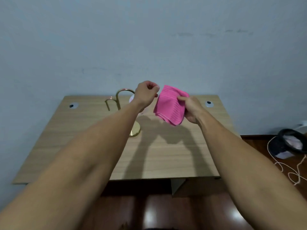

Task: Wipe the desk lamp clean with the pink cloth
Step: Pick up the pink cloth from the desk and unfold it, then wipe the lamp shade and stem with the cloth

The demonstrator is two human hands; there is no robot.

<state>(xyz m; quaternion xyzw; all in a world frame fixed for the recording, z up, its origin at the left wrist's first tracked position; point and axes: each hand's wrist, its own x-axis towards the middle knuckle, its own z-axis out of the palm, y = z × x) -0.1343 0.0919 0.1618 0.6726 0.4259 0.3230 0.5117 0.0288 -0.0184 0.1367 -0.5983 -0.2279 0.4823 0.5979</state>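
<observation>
A folded pink cloth [169, 105] hangs above the middle of the wooden desk [83, 146], and my right hand [191, 108] grips its right edge. My left hand [146, 94] is a closed fist just left of the cloth's top corner; whether it touches the cloth is unclear. The gold desk lamp [118, 98] stands behind my left forearm, its curved arm showing to the left and its round base [136, 130] peeking out below the forearm. A pale bit of the shade shows beside my left wrist; the rest is hidden.
The desk stands against a pale blue wall and has a cable hole near each back corner, left [73, 105] and right [208, 103]. On the dark wooden floor to the right lie a dark cap-like object [290, 143] and a loose white cord [292, 170].
</observation>
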